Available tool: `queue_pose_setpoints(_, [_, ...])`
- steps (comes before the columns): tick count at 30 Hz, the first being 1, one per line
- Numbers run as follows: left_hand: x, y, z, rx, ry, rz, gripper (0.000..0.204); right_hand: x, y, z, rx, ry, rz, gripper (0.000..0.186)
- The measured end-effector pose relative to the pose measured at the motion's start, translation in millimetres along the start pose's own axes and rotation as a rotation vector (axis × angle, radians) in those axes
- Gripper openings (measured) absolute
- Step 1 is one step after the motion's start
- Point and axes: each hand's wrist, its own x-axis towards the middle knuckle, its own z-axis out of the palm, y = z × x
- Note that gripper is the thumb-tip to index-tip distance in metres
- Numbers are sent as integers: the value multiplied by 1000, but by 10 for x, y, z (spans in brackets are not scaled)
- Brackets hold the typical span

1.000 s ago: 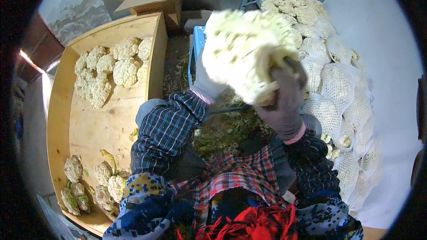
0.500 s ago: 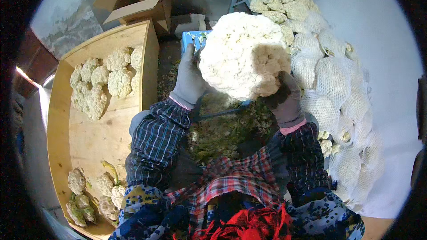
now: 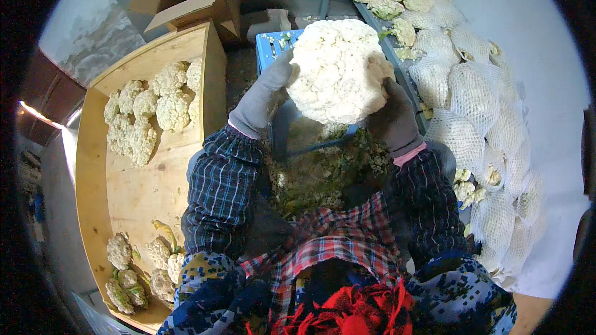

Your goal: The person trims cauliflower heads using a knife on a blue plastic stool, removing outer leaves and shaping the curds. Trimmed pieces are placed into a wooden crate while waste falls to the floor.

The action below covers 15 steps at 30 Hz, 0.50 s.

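While the left hand point(image 3: 262, 97) and right hand point(image 3: 396, 119) are partly curled, they hold a cauliflower point(image 3: 338, 71) between them.

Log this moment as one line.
left hand: holding cauliflower, left side | right hand: same cauliflower, right side | left: wooden crate, other cauliflowers inside | right: white net bags

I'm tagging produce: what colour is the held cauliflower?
The held cauliflower is creamy white; see head view.
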Motion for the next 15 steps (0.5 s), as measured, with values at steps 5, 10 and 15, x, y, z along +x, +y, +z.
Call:
queue_pose_setpoints(5, [60,-25,13,268,88,-47,86,-3,-3,118,-62,1,38,53])
queue_pose_setpoints(10, [35,-104,108,-107,148,-51,71,147,-61,183,-146,-6,30,60])
queue_pose_setpoints(15, [-3,-72,138,-170,308,4,58,391,-424,-101,-1058,73,29,65])
